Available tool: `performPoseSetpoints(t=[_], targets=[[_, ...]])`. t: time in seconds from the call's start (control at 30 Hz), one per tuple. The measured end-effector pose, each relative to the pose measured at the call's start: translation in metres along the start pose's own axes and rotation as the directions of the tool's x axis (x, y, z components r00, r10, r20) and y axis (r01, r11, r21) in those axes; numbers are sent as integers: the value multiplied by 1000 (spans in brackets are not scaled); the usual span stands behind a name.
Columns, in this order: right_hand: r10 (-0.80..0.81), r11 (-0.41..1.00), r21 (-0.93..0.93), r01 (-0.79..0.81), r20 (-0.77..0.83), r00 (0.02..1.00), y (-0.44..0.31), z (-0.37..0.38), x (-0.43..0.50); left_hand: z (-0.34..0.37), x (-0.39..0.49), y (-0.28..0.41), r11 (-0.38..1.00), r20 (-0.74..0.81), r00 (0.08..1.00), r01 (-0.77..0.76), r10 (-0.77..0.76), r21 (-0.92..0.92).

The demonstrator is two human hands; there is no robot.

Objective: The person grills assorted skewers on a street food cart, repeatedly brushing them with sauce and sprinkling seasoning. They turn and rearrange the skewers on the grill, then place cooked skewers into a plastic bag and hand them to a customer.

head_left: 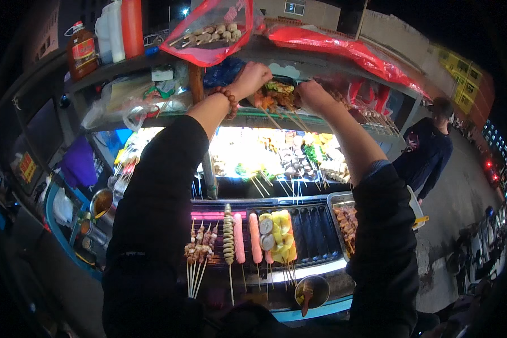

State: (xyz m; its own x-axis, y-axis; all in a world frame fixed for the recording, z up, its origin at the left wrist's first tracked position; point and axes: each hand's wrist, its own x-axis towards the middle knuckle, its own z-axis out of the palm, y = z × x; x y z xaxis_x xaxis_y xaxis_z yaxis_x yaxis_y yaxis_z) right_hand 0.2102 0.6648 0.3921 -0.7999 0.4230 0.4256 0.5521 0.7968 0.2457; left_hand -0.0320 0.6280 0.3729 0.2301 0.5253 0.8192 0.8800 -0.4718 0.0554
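Both my arms reach up to the shelf above the lit display. My left hand (253, 77), with a beaded bracelet on its wrist, is curled at the left of some food skewers (279, 95). On their other side my right hand (314, 97) is curled close against them. What the fingers of either hand hold is hidden. The skewers' sticks point down over the shelf's front edge. Below my arms, a grill (312, 232) carries meat skewers (200, 243), a spiral skewer (228, 234), pink sausages (239, 238) and yellow sliced skewers (281, 234).
A bowl with a brush (307, 291) sits at the grill's front edge. A metal tray of meat skewers (345, 224) adjoins its right end. Bottles (82, 50) and a red plastic bag of skewers (215, 36) rest on the top shelf. A person (426, 143) stands at the right.
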Motion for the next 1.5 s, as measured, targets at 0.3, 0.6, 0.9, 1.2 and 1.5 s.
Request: performPoseSetpoints(t=[0.3,0.6,0.9,1.2,1.5], targets=[[65,900,422,114,-386,920,-138,-79,-153,-132,-100,99,980,313,946,25,-86,197],[-277,153,972,-178,216,936,-542,8,-258,-367,-332,161,950,116,954,252,-275,184],[-70,778,587,-222,434,898,-684,78,-209,-490,-498,180,734,-101,728,673,-679,-84],[156,644,693,-326,298,942,-664,100,-225,-493,-519,169,672,-174,649,707,-740,-219],[139,597,799,-72,-14,990,-441,-39,-283,-378,-365,159,864,-156,857,457,-492,-212]])
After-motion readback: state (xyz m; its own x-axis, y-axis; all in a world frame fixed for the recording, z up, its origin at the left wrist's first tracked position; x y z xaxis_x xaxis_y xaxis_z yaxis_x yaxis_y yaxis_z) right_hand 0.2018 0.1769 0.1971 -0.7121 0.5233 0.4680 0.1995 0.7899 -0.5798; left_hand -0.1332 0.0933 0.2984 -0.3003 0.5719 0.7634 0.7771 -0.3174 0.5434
